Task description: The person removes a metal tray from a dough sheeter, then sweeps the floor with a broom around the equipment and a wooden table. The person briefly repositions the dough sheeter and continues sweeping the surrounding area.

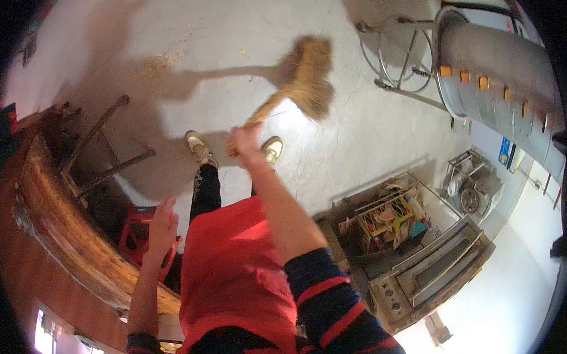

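A straw hand broom (302, 85) is gripped by its short handle in my right hand (245, 142). Its bristle head, blurred by motion, fans out beyond my feet, over or on the pale floor (211, 98); whether it touches is unclear. To the left of the broom lies a patch of small tan debris (163, 61). My left hand (163, 224) hangs at my left side with fingers apart and nothing in it. Close below that hand, in the picture, is a red plastic stool (136, 227).
A wooden tabletop with a rough edge (81, 244) curves along the left, near dark metal legs (95, 145). To the right stand a worn cabinet (431, 273) holding a yellow wire basket (381, 219), a small wheeled machine (472, 194), and a large metal duct-like cylinder (497, 58) on a frame.
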`<state>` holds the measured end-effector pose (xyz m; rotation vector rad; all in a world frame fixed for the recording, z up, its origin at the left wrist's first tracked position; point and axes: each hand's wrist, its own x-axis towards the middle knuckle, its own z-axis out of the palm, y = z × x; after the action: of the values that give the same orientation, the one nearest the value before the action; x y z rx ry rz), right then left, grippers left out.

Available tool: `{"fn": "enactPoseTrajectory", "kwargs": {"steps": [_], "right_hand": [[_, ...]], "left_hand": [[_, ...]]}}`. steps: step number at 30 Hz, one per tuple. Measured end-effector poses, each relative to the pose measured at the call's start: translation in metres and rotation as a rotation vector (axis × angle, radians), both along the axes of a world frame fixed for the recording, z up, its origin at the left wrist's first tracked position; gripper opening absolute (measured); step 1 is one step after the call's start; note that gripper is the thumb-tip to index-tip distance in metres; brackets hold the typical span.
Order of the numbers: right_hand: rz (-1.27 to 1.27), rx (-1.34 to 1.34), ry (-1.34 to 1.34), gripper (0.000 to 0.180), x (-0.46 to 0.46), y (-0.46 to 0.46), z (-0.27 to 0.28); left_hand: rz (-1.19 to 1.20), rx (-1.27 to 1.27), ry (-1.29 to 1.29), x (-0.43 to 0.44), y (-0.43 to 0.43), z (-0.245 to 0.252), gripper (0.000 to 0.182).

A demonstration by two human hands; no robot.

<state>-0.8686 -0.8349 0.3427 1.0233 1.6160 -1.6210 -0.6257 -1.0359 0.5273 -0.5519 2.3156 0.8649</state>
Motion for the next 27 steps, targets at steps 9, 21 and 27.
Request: {"fn": "enactPoseTrajectory", "kwargs": {"steps": [9,21,27], "right_hand": [[-0.069,-0.616,-0.137,0.057,0.013,-0.084,0.183],[-0.198,-0.160,-0.253,0.014,0.095,0.152,0.184],[-0.328,-0.342,-0.380,0.020,0.043,-0.054,0.053]], "left_hand": [[-0.122,-0.178,0.109,-0.023,-0.107,0.049,0.043],[0.217,-0.825,0.450,-0.062,-0.419,0.021,0.074],[0.214,-1.070,0.254,-0.056,-0.424,-0.018,0.090]]}}
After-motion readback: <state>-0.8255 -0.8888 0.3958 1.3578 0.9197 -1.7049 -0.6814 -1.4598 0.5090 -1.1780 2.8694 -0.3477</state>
